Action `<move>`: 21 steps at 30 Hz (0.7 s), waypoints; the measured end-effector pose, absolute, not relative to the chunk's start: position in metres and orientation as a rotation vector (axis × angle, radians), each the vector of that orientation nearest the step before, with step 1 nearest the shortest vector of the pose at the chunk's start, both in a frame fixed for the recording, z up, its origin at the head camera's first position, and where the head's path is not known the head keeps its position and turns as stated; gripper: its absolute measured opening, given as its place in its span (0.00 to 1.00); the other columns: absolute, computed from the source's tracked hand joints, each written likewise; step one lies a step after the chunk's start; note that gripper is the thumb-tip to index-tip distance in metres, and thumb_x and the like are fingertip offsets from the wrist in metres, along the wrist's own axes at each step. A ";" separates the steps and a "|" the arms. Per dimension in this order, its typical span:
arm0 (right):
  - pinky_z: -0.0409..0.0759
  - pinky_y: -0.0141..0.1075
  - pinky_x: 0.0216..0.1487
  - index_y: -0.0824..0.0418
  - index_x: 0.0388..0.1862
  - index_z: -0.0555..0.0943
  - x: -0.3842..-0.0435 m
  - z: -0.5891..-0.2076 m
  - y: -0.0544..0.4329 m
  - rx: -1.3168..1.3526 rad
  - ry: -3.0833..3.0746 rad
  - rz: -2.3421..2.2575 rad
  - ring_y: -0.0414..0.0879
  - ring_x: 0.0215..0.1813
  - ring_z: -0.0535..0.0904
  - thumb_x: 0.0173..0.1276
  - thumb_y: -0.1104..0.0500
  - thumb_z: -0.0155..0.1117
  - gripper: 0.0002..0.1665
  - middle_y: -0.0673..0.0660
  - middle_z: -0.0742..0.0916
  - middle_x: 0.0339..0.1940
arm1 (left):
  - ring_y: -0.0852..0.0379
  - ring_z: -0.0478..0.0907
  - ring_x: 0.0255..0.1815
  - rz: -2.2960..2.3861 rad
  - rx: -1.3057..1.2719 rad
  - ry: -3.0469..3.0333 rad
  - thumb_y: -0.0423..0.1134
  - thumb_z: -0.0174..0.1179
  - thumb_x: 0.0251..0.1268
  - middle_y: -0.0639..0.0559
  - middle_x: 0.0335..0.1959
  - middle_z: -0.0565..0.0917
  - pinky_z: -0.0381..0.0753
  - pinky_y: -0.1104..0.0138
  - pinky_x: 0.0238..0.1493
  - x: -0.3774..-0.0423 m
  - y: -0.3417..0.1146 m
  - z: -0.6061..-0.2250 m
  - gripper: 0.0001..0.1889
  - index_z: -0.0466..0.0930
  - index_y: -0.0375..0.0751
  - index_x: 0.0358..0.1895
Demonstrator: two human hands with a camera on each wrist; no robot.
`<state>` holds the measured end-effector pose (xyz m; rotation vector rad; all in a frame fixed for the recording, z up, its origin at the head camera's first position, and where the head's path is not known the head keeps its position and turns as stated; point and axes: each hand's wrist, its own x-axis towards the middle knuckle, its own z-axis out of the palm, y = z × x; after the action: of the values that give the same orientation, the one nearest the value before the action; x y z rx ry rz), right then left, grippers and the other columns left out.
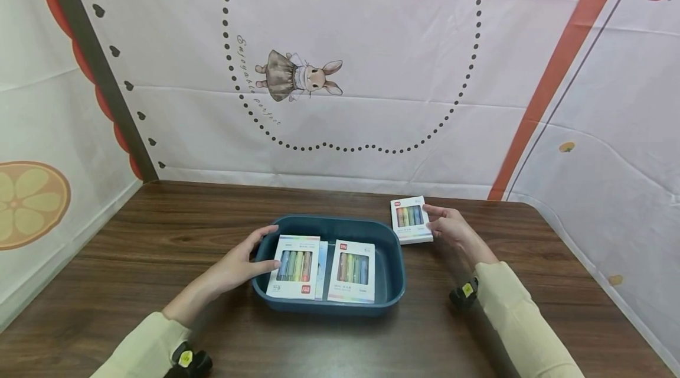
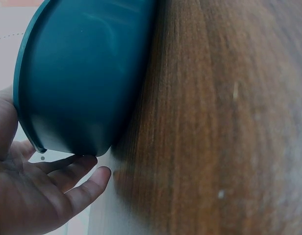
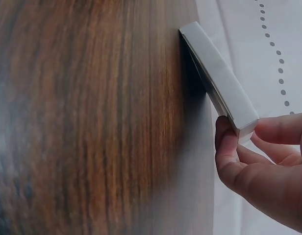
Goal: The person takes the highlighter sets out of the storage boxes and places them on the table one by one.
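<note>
A dark teal plastic bin (image 1: 391, 269) stands on the table in the head view. My left hand (image 1: 239, 263) holds its left end, thumb over the rim and fingers along the outside wall (image 2: 82, 78). Inside lie two white crayon boxes, a left one (image 1: 293, 269) and a right one (image 1: 352, 271), their windows showing coloured sticks. A light-blue item (image 1: 321, 271) shows partly between them. Behind the bin's right corner, my right hand (image 1: 454, 229) pinches a third crayon box (image 1: 411, 221) by its right side. The right wrist view shows this box (image 3: 222, 78) tilted, its near end raised off the table.
The brown wood-grain table (image 1: 175, 236) extends around the bin. A white printed cloth (image 1: 372, 59) hangs along the table's back edge, and more cloth stands at both sides. Each wrist wears a black strap-on camera, such as the right one (image 1: 463, 294).
</note>
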<state>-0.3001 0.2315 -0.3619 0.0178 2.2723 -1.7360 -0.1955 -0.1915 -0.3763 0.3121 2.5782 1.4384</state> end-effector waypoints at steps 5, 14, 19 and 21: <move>0.73 0.26 0.31 0.71 0.68 0.56 -0.301 -0.362 0.230 0.052 2.377 -1.644 0.37 0.36 0.74 0.61 0.75 0.48 0.34 0.76 0.68 0.61 | 0.33 0.53 0.66 1.444 0.311 2.575 0.48 0.62 0.57 0.36 0.68 0.55 0.55 0.36 0.57 -0.195 -0.192 -0.376 0.38 0.52 0.48 0.69; 0.75 0.31 0.39 0.73 0.66 0.58 -0.299 -0.364 0.234 0.064 2.543 -1.518 0.49 0.48 0.74 0.58 0.75 0.49 0.34 0.75 0.70 0.59 | 0.34 0.53 0.67 1.436 0.314 2.578 0.48 0.62 0.57 0.36 0.68 0.55 0.56 0.37 0.57 -0.195 -0.191 -0.376 0.38 0.52 0.48 0.69; 0.77 0.33 0.39 0.74 0.66 0.57 -0.297 -0.363 0.238 0.045 2.545 -1.556 0.48 0.45 0.76 0.59 0.75 0.47 0.33 0.75 0.72 0.57 | 0.34 0.54 0.66 1.439 0.310 2.575 0.47 0.62 0.57 0.36 0.68 0.56 0.56 0.37 0.57 -0.195 -0.191 -0.376 0.38 0.52 0.48 0.69; 0.77 0.32 0.39 0.74 0.66 0.57 -0.295 -0.361 0.238 0.052 2.527 -1.573 0.47 0.45 0.77 0.59 0.75 0.46 0.33 0.75 0.72 0.58 | 0.34 0.53 0.66 1.439 0.308 2.575 0.47 0.62 0.57 0.36 0.68 0.56 0.56 0.36 0.57 -0.196 -0.191 -0.376 0.38 0.52 0.49 0.69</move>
<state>-0.2949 0.2379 -0.3608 0.0519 2.5270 -1.5731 -0.1957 -0.1910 -0.3759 0.3080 2.5752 1.4390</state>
